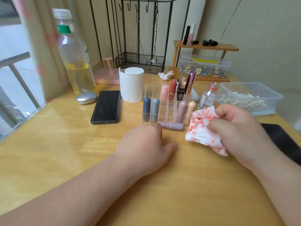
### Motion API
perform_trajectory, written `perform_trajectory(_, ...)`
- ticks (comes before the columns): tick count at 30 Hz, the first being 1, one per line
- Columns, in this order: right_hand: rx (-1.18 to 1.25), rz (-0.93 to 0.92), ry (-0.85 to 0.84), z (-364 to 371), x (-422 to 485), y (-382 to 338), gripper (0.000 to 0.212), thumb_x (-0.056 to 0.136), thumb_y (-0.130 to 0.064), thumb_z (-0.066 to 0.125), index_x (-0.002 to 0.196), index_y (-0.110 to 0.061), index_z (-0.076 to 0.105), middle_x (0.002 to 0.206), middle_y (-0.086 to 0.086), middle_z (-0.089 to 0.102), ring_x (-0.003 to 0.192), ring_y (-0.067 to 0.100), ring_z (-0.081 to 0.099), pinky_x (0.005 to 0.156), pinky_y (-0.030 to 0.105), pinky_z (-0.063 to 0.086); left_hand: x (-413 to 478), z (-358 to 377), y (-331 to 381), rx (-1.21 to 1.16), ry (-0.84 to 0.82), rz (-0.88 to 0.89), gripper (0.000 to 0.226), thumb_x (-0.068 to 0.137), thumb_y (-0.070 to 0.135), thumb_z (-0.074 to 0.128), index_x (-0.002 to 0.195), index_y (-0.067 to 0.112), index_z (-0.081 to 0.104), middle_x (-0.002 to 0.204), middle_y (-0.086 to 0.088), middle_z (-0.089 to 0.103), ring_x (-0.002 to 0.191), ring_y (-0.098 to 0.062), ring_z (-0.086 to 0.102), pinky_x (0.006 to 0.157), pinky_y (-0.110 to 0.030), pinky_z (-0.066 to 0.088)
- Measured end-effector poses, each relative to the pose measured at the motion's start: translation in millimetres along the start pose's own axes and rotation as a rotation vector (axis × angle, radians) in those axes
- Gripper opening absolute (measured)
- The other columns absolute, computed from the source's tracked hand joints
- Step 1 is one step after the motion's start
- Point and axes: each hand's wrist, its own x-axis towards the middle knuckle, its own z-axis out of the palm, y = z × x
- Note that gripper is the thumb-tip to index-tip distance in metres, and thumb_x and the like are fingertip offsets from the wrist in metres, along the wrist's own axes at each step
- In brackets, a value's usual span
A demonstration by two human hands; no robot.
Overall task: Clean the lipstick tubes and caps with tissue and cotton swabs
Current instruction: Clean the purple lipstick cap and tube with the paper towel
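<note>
The right hand (236, 128) has its fingers curled round a crumpled tissue (202, 128) blotched red, over the wooden table (65, 144). A mauve lipstick tube (172, 126) lies on its side just before the clear organiser (153, 90). The left hand (145, 144) rests palm down at the tube's end; whether its fingers grip anything I cannot tell

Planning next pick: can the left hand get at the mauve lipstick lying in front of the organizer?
Probably yes: the left hand is right beside the mauve lipstick, nothing between; the right hand holds the tissue just to its right.
</note>
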Motion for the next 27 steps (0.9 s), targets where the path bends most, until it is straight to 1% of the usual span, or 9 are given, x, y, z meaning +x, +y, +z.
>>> perform_trajectory(3, -0.152, -0.007, -0.123, 8.3, -1.4, 1.5, 0.017, 0.08, 0.001, 0.059, 0.069, -0.007, 0.049, 0.057, -0.001, 0.055, 0.052, 0.014, 0.048, 0.047, 0.025, 0.038, 0.9, -1.4, -3.1, -0.049, -0.025, -0.008, 0.034, 0.086, 0.063, 0.06, 0.09, 0.03, 0.054, 0.084, 0.011, 0.058, 0.08, -0.012, 0.056, 0.064, -0.03, 0.047)
perform_trajectory(7, -0.242, -0.075, -0.268, 20.4, -1.5, 3.6, 0.023, 0.069, -0.008, 0.064, 0.064, -0.017, 0.043, 0.103, -0.019, 0.069, 0.095, -0.018, 0.058, 0.069, 0.026, 0.048, 3.0, -3.8, -10.6, -0.075, -0.047, -0.034, 0.028, 0.085, 0.055, 0.064, 0.083, 0.029, 0.055, 0.085, 0.011, 0.063, 0.079, -0.012, 0.059, 0.07, -0.031, 0.053)
perform_trajectory(10, -0.332, -0.112, -0.346, 28.2, 1.8, 4.8, 0.026, 0.077, 0.003, 0.06, 0.069, -0.009, 0.039, 0.119, -0.007, 0.066, 0.062, -0.029, 0.05, 0.056, 0.009, 0.04, 3.7, -5.4, -16.6, -0.066, -0.036, -0.044, 0.026, 0.085, 0.055, 0.065, 0.086, 0.03, 0.059, 0.089, 0.012, 0.064, 0.082, -0.013, 0.06, 0.07, -0.029, 0.051)
perform_trajectory(12, -0.371, -0.098, -0.367, 31.3, 4.3, 6.1, 0.02, 0.079, 0.003, 0.056, 0.073, -0.005, 0.039, 0.127, -0.01, 0.061, 0.049, -0.021, 0.05, 0.042, 0.016, 0.039, 4.1, -6.7, -19.1, -0.081, -0.027, -0.054, 0.025, 0.085, 0.054, 0.066, 0.092, 0.031, 0.063, 0.085, 0.013, 0.062, 0.082, -0.012, 0.059, 0.067, -0.026, 0.046)
perform_trajectory(16, -0.253, -0.089, -0.289, 26.1, 3.6, 0.4, 0.021, 0.078, 0.002, 0.054, 0.07, -0.006, 0.036, 0.111, -0.01, 0.068, 0.053, 0.011, 0.064, 0.046, 0.033, 0.047, 4.1, -9.5, -21.2, -0.18, -0.023, -0.09, 0.029, 0.085, 0.056, 0.067, 0.093, 0.028, 0.067, 0.097, 0.019, 0.066, 0.083, -0.008, 0.058, 0.062, -0.021, 0.041)
perform_trajectory(18, -0.228, -0.124, -0.237, 21.4, 1.9, -5.1, 0.017, 0.074, -0.01, 0.055, 0.066, -0.004, 0.041, 0.104, -0.011, 0.072, 0.07, -0.002, 0.065, 0.06, 0.023, 0.045, 2.7, -10.6, -20.8, -0.226, -0.034, -0.104, 0.033, 0.085, 0.059, 0.065, 0.089, 0.027, 0.068, 0.125, 0.025, 0.064, 0.093, -0.006, 0.062, 0.069, -0.021, 0.047)
perform_trajectory(21, -0.287, -0.069, -0.235, 15.0, 1.1, -2.6, 0.022, 0.076, -0.015, 0.057, 0.066, -0.003, 0.042, 0.101, -0.005, 0.075, 0.08, -0.008, 0.063, 0.064, 0.032, 0.041, -0.8, -11.2, -16.1, -0.191, -0.073, -0.101, 0.041, 0.083, 0.065, 0.063, 0.077, 0.025, 0.07, 0.135, 0.024, 0.06, 0.099, -0.005, 0.065, 0.078, -0.027, 0.054)
perform_trajectory(23, -0.364, -0.009, -0.311, 14.2, -1.7, -2.3, 0.026, 0.075, -0.018, 0.058, 0.067, -0.003, 0.039, 0.1, 0.006, 0.074, 0.083, -0.002, 0.066, 0.065, 0.036, 0.046, -3.2, -12.0, -11.5, -0.11, -0.112, -0.093, 0.047, 0.081, 0.067, 0.065, 0.067, 0.022, 0.064, 0.13, 0.018, 0.063, 0.086, -0.001, 0.062, 0.067, -0.026, 0.048)
perform_trajectory(27, -0.42, -0.018, -0.425, 14.9, -16.8, -8.0, 0.018, 0.078, -0.003, 0.054, 0.067, -0.009, 0.041, 0.092, -0.008, 0.072, 0.09, -0.004, 0.066, 0.067, 0.023, 0.049, -8.1, -15.3, -8.5, 0.036, -0.164, -0.03, 0.05, 0.077, 0.067, 0.069, 0.066, 0.023, 0.049, 0.144, 0.029, 0.047, 0.063, 0.001, 0.044, 0.057, -0.028, 0.035)
